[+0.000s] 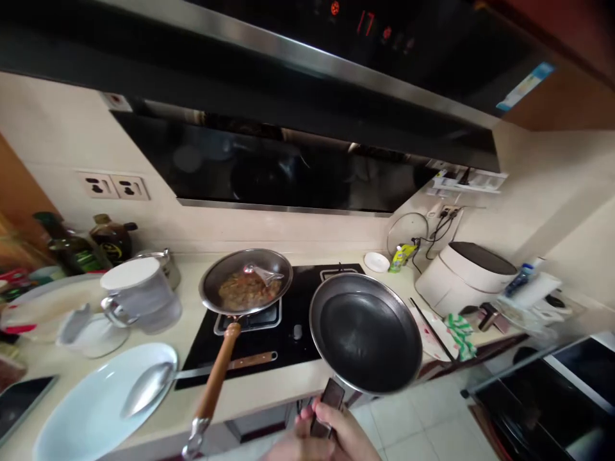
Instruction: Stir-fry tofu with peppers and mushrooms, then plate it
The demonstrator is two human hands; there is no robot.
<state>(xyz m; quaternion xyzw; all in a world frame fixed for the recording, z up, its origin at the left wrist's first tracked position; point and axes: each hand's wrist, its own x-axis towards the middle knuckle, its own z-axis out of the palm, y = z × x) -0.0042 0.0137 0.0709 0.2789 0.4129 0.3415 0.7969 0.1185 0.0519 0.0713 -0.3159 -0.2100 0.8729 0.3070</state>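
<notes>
At bottom centre a hand (327,429) is curled shut around the dark handle (330,400) of a black pan (365,333), holding it up and tilted just right of the cooktop (254,342); the view is too cropped to say for sure which hand this is. On the cooktop at centre sits a steel skillet (230,262) with a wooden handle (216,371), holding food (245,291) and a metal spatula (263,274). At lower left a steel spoon (147,387) lies on a white platter (72,410), and an air fryer (464,275) stands at right.
</notes>
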